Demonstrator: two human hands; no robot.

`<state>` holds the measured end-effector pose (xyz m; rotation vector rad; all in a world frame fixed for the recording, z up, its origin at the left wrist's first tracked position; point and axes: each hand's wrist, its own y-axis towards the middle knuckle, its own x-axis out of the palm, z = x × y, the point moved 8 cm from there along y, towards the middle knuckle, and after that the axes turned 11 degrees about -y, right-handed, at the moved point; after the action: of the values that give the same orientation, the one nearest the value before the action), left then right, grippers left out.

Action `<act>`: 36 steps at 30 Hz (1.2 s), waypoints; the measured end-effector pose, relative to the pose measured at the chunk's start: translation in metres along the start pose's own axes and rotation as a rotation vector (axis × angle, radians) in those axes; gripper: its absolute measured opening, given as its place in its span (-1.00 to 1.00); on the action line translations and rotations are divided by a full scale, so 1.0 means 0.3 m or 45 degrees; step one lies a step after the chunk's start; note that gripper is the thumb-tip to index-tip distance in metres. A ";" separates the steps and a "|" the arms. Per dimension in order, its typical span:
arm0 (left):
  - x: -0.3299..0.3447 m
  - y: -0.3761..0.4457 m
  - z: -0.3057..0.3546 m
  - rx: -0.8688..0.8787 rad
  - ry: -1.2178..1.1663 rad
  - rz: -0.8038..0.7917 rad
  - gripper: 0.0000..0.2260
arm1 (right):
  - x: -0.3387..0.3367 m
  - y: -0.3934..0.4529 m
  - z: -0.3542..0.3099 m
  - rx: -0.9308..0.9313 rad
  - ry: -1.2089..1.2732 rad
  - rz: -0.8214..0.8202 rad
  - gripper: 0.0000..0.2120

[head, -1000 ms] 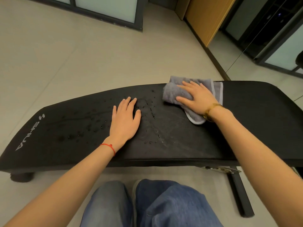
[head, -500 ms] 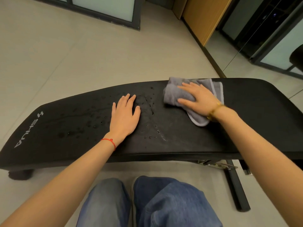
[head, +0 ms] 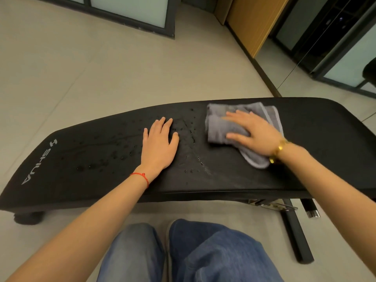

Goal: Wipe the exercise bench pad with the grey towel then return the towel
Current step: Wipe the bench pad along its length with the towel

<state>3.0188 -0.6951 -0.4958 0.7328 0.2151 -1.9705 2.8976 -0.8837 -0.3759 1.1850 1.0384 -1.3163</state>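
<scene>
Black bench pad (head: 234,176) with pale lettering at the left of the frame — grey towel (head: 223,127), lighter-edged, upper right. Red string (head: 142,177), gold bracelet (head: 279,148), blue jeans (head: 213,251) — beige floor (head: 81,68).

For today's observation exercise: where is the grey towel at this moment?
In the head view, the grey towel lies on the right half of the black bench pad, pressed flat under the right hand, with the left hand resting on the pad beside it.
</scene>
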 end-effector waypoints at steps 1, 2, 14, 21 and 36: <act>-0.002 0.001 0.000 -0.003 0.004 0.000 -0.52 | 0.010 0.078 0.048 0.105 -0.017 0.000 -0.43; -0.003 0.001 -0.001 -0.005 0.008 -0.001 -0.52 | 0.030 0.146 0.075 0.194 -0.050 -0.023 -0.44; 0.000 -0.005 0.002 0.018 0.006 0.007 -0.53 | 0.019 -0.097 -0.123 -0.222 0.016 -0.101 -0.42; -0.003 -0.003 0.004 0.004 0.009 0.007 -0.53 | 0.107 0.327 -0.028 0.125 -0.112 -0.120 -0.46; -0.003 -0.004 0.003 0.009 0.023 0.012 -0.53 | 0.098 0.351 -0.012 0.115 -0.096 -0.080 -0.46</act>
<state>3.0177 -0.6944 -0.4948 0.7554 0.2157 -1.9574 3.0035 -0.8938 -0.4015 1.1684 0.9776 -1.4589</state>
